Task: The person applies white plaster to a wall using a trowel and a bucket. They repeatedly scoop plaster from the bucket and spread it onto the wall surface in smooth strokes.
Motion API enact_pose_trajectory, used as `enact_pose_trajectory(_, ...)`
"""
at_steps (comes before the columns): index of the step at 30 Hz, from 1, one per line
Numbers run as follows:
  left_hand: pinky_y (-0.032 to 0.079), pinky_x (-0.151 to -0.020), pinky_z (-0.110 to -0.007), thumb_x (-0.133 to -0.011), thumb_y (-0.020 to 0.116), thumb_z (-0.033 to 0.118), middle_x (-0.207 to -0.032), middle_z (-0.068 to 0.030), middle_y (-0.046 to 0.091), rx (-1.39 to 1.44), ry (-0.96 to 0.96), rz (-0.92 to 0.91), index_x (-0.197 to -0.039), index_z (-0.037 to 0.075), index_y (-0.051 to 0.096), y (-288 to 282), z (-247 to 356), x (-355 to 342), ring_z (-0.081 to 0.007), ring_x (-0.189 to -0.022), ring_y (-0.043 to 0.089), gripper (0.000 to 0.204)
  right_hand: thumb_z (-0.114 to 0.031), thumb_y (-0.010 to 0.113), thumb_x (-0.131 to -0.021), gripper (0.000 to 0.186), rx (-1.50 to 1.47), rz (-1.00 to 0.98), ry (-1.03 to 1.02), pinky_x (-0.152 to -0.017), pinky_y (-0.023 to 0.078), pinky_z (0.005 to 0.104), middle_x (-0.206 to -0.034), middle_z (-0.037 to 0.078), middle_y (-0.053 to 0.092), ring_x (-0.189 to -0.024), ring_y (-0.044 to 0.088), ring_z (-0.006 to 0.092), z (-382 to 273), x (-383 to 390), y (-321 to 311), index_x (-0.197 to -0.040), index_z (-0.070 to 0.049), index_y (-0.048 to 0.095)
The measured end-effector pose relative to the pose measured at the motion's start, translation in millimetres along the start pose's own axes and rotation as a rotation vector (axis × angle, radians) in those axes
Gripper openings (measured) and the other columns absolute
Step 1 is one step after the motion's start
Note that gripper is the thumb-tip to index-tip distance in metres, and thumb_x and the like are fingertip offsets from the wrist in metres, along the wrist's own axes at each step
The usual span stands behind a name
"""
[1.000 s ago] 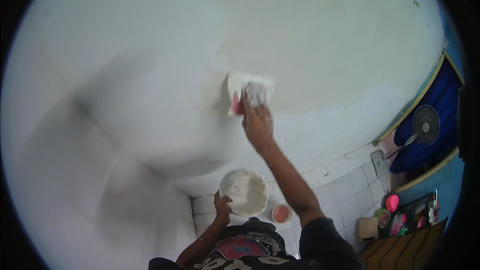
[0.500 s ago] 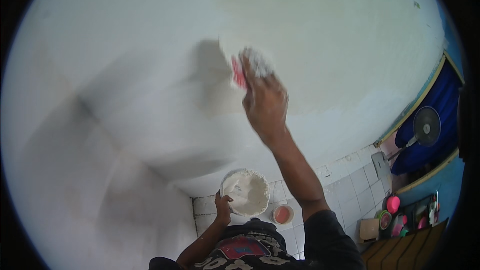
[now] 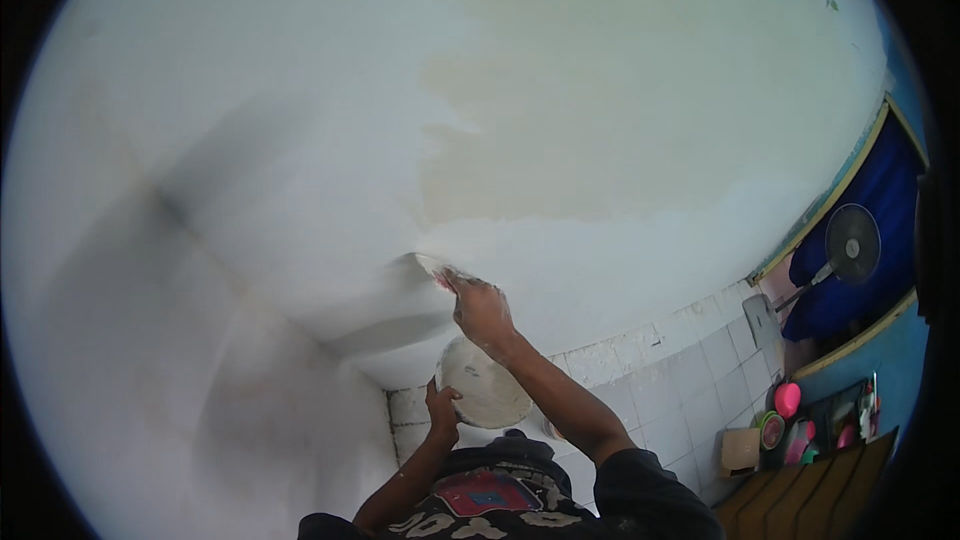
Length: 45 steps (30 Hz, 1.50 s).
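Note:
My left hand (image 3: 443,408) grips the rim of a round bucket (image 3: 487,392) of white putty at its left side, thumb over the edge. In my right hand (image 3: 484,314) is a putty knife (image 3: 430,264), its broad blade against or very close to the white wall (image 3: 560,250), just above the bucket. A bit of red shows by my fingers at the knife. Higher up, the wall bears a large beige patch (image 3: 580,150) with ragged white edges. My right forearm passes over the bucket's right side.
White tiles (image 3: 665,390) line the lower wall. At the right are a standing fan (image 3: 853,245), a blue curtain (image 3: 890,200), a cardboard box (image 3: 740,450) and pink household items (image 3: 787,399). Another wall (image 3: 250,420) meets this one at the left. A small tub (image 3: 551,430) is mostly hidden behind my forearm.
My right hand and the putty knife have come down and slightly left, from the beige patch to just above the bucket. The patch's left part is uncovered. My left hand keeps the bucket.

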State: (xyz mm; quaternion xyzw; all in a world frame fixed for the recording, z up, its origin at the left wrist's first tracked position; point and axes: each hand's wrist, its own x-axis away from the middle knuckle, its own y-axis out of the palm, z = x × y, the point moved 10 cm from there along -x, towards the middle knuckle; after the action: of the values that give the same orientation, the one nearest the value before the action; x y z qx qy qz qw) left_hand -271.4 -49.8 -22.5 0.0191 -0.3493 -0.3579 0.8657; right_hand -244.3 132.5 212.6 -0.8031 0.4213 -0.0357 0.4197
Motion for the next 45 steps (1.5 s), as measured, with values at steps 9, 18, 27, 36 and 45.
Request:
enact_pose_trajectory(9,0.054,-0.082,-0.041,-0.065,0.055,0.008,-0.113,-0.0148,0.057,-0.033,0.021,-0.072,-0.137,0.0,0.043,-14,-34,-39,-0.0288,-0.101,0.058,0.073,-0.01,0.07,-0.083,0.031,-0.141,0.321,-0.159,-0.098,0.044,0.0448,-0.114,0.02,0.063,-0.108,0.056,0.0359,65,-65,-84,-0.113,-0.001,0.066)
enact_pose_trajectory(18,0.055,-0.078,-0.039,-0.066,0.054,0.006,-0.11,-0.0149,0.058,-0.005,0.077,-0.074,-0.136,-0.001,0.044,-20,-50,-50,-0.027,-0.097,0.06,0.072,0.005,0.059,-0.084,0.027,0.043,0.873,-0.197,-0.069,0.052,0.0328,-0.083,0.014,0.07,-0.074,0.065,0.015,-59,-32,-298,-0.108,0.0,0.069)
enact_pose_trajectory(27,0.053,-0.08,-0.038,-0.065,0.054,0.007,-0.112,-0.0158,0.059,-0.042,0.016,-0.004,-0.138,-0.001,0.044,-13,-47,-44,-0.0285,-0.097,0.06,0.074,0.012,0.058,-0.072,0.076,0.46,0.563,-0.326,-0.102,0.046,0.0459,-0.138,0.022,0.053,-0.117,0.06,0.0374,17,-23,-80,-0.144,-0.005,0.045)
enact_pose_trajectory(36,0.053,-0.081,-0.039,-0.066,0.054,0.009,-0.113,-0.0158,0.058,0.007,0.037,0.011,-0.137,0.0,0.044,-7,-33,-23,-0.0281,-0.099,0.059,0.073,0.006,0.057,-0.075,0.066,0.269,0.278,-0.157,-0.1,0.048,0.045,-0.136,0.018,0.056,-0.122,0.056,0.0368,4,21,-57,-0.14,-0.006,0.05)
enact_pose_trajectory(45,0.056,-0.08,-0.039,-0.067,0.052,0.006,-0.112,-0.0141,0.057,0.094,0.086,-0.016,-0.137,0.003,0.043,-12,-4,8,-0.0274,-0.099,0.059,0.07,0.008,0.061,-0.071,0.076,0.47,0.681,-0.469,-0.096,0.048,0.0459,-0.126,0.02,0.061,-0.107,0.061,0.0373,-141,-62,-142,-0.144,-0.004,0.044)
